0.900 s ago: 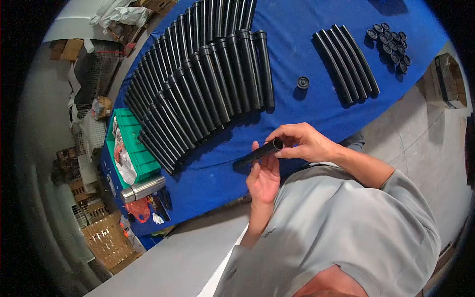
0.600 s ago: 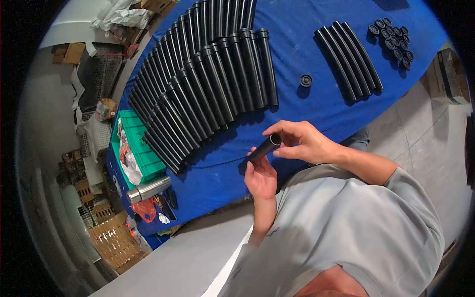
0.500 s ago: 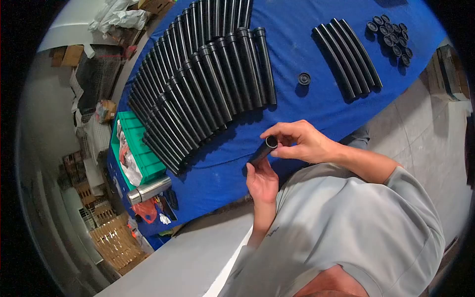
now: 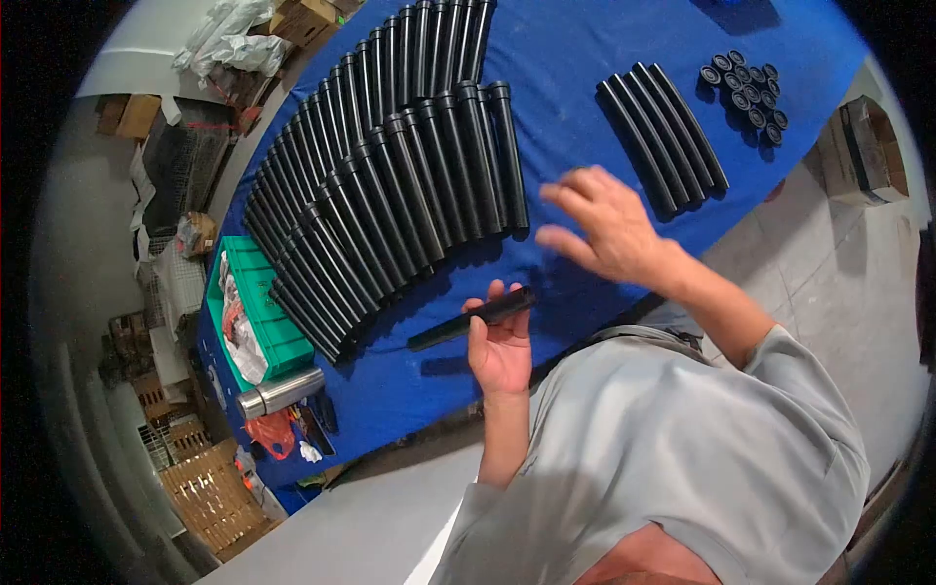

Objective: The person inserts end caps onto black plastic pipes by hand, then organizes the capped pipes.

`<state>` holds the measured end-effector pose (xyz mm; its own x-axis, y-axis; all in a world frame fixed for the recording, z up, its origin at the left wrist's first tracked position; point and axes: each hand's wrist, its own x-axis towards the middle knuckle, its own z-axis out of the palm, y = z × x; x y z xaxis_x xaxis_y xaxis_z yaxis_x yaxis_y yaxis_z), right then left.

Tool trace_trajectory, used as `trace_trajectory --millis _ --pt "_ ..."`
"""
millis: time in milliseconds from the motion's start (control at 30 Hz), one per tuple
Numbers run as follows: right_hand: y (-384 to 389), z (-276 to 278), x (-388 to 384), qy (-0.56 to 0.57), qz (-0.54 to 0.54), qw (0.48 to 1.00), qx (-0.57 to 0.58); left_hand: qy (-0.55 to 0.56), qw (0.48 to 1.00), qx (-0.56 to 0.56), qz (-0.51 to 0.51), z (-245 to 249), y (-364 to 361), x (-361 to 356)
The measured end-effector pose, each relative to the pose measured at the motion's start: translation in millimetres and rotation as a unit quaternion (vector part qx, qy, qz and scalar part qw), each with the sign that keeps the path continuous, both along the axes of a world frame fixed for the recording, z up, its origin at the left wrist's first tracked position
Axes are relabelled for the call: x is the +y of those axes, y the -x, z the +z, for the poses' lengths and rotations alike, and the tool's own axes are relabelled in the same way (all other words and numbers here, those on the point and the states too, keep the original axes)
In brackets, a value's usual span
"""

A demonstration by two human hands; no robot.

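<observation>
Well to the left of the person's left hand, a green plastic crate (image 4: 278, 320) stands on the blue tablecloth (image 4: 546, 117), with a steel flask (image 4: 283, 393) lying just beside its near end and a red plastic bag (image 4: 273, 436) close by the flask. Ahead of that hand and to its left, two fanned rows of collared black tubes (image 4: 419, 193) lie side by side, their wider ends pointing away from the person. The left hand (image 4: 504, 343) is turned palm up and partly closed, thumb on one side and fingers behind, around a single black tube (image 4: 450, 330). This tube slants across the fingers above the cloth, its longer part sticking out to the left of the hand. The right hand (image 4: 603, 229), apart from the tube and farther forward, is palm down with fingers and thumb spread; nothing shows between their tips, though the palm is hidden. Ahead and to the right of it lie four plain black tubes (image 4: 676, 130), then a cluster of round black caps (image 4: 740, 100). Farther right, beyond the cloth, is a cardboard box (image 4: 843, 161).
</observation>
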<state>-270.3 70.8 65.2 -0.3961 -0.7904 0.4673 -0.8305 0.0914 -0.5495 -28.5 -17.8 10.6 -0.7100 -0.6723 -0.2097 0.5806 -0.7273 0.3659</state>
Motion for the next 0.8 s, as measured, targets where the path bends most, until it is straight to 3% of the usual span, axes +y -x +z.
trace_trajectory --millis 100,233,333,367,400,433,467,667,800 --pt "28 -34 -12 -0.059 -0.071 0.970 0.225 0.014 1.000 -0.020 -0.009 8 0 -6" --pt "37 -55 -4 -0.156 -0.022 0.977 0.141 0.024 0.999 -0.023 -0.010 8 1 -6" --pt "33 -48 4 -0.137 -0.013 0.990 0.005 0.033 0.999 -0.030 0.010 8 2 -2" --pt "27 -37 13 -0.108 0.035 0.992 -0.049 0.032 0.999 -0.032 0.015 8 3 -1" --pt "14 -33 17 -0.109 0.084 0.954 -0.265 0.029 0.999 -0.034 0.018 9 4 1" --pt "0 -28 20 -0.105 0.125 0.869 -0.467 0.024 0.999 -0.026 0.012 10 5 1" --pt "-12 -24 22 -0.095 0.157 0.742 -0.645 0.030 0.999 -0.033 0.012 11 6 1" --pt "-56 -17 22 -0.017 0.165 0.688 -0.706 0.068 0.994 -0.079 0.033 17 11 8" --pt "-60 -30 25 -0.012 0.192 0.774 -0.603 0.100 0.989 -0.102 0.048 24 14 14"
